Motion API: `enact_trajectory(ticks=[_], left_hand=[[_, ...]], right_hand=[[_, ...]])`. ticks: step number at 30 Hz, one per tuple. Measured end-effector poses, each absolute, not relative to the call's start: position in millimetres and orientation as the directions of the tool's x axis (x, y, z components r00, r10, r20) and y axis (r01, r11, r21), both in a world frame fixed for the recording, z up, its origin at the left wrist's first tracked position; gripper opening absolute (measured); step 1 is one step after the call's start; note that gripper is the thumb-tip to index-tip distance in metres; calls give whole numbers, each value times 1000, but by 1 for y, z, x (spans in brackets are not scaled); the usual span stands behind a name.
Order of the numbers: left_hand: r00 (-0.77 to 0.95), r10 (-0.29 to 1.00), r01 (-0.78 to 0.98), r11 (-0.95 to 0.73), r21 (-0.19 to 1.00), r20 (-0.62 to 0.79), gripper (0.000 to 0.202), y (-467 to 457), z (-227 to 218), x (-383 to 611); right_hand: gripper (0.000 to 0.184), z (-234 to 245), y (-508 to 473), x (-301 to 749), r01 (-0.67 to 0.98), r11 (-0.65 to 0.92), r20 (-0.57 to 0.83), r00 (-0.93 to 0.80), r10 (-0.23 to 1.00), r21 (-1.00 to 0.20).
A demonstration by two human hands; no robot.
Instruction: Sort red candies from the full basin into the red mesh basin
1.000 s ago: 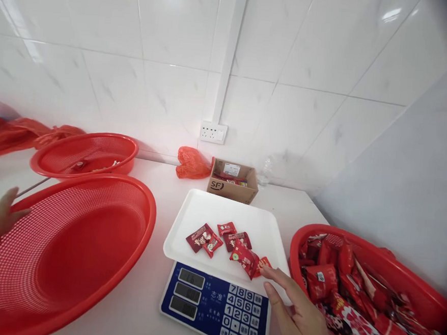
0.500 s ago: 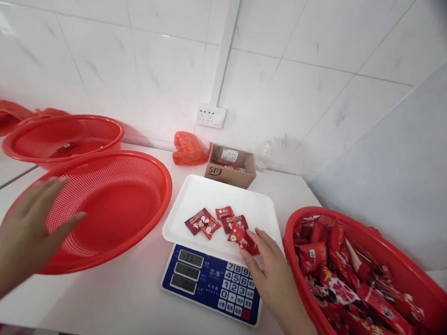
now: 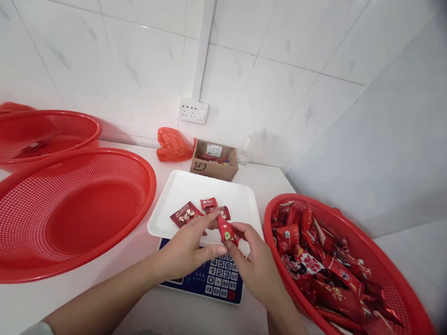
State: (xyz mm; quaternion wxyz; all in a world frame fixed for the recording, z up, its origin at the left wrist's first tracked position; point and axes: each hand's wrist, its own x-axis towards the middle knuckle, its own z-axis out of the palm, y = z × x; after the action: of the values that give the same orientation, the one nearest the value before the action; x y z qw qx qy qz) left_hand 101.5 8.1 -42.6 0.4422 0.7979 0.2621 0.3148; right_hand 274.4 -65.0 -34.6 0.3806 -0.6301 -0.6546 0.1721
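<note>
A small red snack packet [image 3: 226, 231] is held over the front of the scale's white tray [image 3: 244, 195]. My right hand [image 3: 253, 259] pinches its right side, fingers closed. My left hand [image 3: 187, 246] meets the packet from the left, with fingertips at its top and the thumb near its lower edge. Behind the hands, a dark red packet [image 3: 185, 213], a little red packet [image 3: 208, 203] and another dark red packet [image 3: 222, 212] lie on the tray. Below it, the blue keypad panel [image 3: 219, 279] of the scale is partly covered by my left hand, which hides most of the displays.
A red basket [image 3: 403, 282] full of red snack packets stands at the right. On the left are a large red basket [image 3: 101, 220] and another red basket [image 3: 69, 118] behind it. A cardboard box [image 3: 213, 171] and an orange plastic bag [image 3: 174, 146] sit near the wall.
My left hand has come from over the left basket to the packet. My right hand has lifted the packet off the tray. The view has shifted right.
</note>
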Motion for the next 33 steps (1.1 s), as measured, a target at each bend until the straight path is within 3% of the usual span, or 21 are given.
enact_trajectory(ticks=[4,8,11,15,18,20,23,26,30,33], left_hand=[[670,708,-136,-178,974,223,62,-6,-43,113],[536,806,-124,-220,968,252,42,-8,-38,101],[366,905,-14,-229,973,218,35,2,-29,73],[65,976,248,-218,944,208,31,16,-12,27],[-142,960,588,-115,801,243,31,21,-1,0],[-214,938,722,-36,691,271,28,23,2,-13],[-189,934,852,1,523,305,23,26,0,-28],[-34,951,931,-82,356,308,21,33,-10,-37],[176,871,893,-338,298,459,43,39,-20,-32],[278,754,799,-526,293,595,39,32,-19,-10]], right_hand=[[21,-32,-76,255,618,288,383,24,923,-732],[36,-36,-79,251,634,345,376,-91,922,-693],[45,-40,-78,264,692,303,300,-130,945,-656],[45,-47,-72,289,821,116,217,10,976,-560],[45,-51,-66,303,880,36,149,40,988,-474],[45,-51,-62,308,895,19,105,31,994,-446],[42,-50,-59,310,889,31,100,17,995,-457],[37,-50,-56,309,839,51,133,25,991,-542],[34,-52,-52,309,794,27,156,86,984,-608],[28,-54,-49,310,742,-7,167,160,973,-670]])
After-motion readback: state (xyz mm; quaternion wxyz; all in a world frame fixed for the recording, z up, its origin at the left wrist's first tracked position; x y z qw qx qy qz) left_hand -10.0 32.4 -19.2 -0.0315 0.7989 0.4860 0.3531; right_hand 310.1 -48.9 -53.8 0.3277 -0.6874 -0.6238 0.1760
